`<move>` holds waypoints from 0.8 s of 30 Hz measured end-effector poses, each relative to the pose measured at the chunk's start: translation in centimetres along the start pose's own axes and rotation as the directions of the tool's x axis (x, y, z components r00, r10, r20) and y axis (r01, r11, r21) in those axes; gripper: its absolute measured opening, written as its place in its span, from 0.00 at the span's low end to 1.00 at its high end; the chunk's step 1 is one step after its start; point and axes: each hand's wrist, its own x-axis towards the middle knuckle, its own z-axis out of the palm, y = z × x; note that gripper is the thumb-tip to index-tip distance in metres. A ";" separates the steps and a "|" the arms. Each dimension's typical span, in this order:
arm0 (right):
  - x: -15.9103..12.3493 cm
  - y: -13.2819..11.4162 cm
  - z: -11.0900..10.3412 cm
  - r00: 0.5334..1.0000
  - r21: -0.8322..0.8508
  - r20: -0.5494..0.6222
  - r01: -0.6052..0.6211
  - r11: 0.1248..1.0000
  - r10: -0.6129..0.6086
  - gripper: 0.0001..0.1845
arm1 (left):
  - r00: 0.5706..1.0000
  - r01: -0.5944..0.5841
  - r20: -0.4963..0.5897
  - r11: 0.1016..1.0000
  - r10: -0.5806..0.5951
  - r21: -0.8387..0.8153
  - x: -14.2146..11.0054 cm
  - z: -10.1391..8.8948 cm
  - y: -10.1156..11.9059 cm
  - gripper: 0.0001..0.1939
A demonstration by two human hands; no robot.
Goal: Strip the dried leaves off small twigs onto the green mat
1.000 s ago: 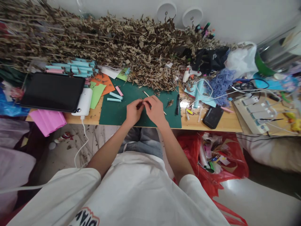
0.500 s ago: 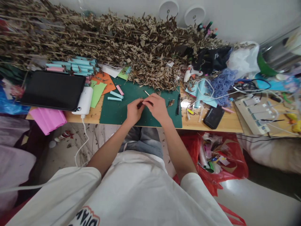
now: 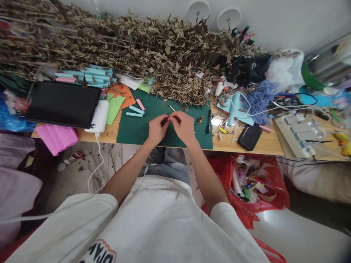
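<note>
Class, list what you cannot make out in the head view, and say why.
Head view: what, if anything, the left hand and right hand pinch; too small, covered by the hands.
Head view: the middle of the thin stick, behind the right hand.
Head view: part of the shirt print, cut by the bottom edge.

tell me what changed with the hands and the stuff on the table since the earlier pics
The right hand has shifted very slightly to the right, staying close to the left hand. Nothing is clearly taken hold of or let go; anything pinched is too small to make out. The pink roll, pale stick and black pen lie as before.
</note>
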 end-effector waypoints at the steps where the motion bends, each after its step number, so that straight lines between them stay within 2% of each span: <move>1: -0.1 -0.1 -0.2 0.999 -0.049 0.017 0.040 0.998 -0.040 0.08 | 1.000 -0.002 0.003 1.000 0.002 -0.003 0.0 0.0 -0.1 0.05; 5: -0.9 -0.3 -0.4 0.988 -0.275 0.083 0.147 0.950 -0.129 0.13 | 1.000 -0.010 0.018 1.000 0.010 -0.023 -0.1 0.0 -0.4 0.08; 8: -1.3 -0.4 -0.2 0.984 -0.337 0.108 0.171 0.926 -0.142 0.13 | 0.999 -0.026 0.021 1.000 0.026 -0.018 -0.2 -0.1 -0.4 0.10; 11: -0.9 -0.3 0.2 0.996 -0.224 0.054 0.082 0.971 -0.071 0.11 | 1.000 -0.019 0.019 1.000 0.019 0.000 -0.1 -0.1 -0.3 0.10; 14: 0.0 -0.2 0.3 0.993 -0.049 -0.015 -0.117 0.992 0.117 0.22 | 1.000 -0.022 0.014 0.999 0.022 0.038 -0.1 -0.2 -0.2 0.08; 16: 0.6 -0.2 0.4 0.978 0.000 0.012 -0.209 0.978 0.209 0.20 | 1.000 -0.027 0.015 0.998 0.026 0.053 0.0 -0.2 -0.3 0.09; 19: 1.2 -0.3 0.4 0.968 0.043 0.059 -0.248 0.968 0.245 0.09 | 1.000 -0.023 0.021 0.998 0.022 0.055 0.0 -0.1 -0.3 0.08; 24: 0.9 -0.1 0.9 0.972 0.212 0.012 -0.230 0.950 0.233 0.09 | 1.000 -0.006 0.016 0.998 0.005 0.056 0.0 0.0 -0.3 0.05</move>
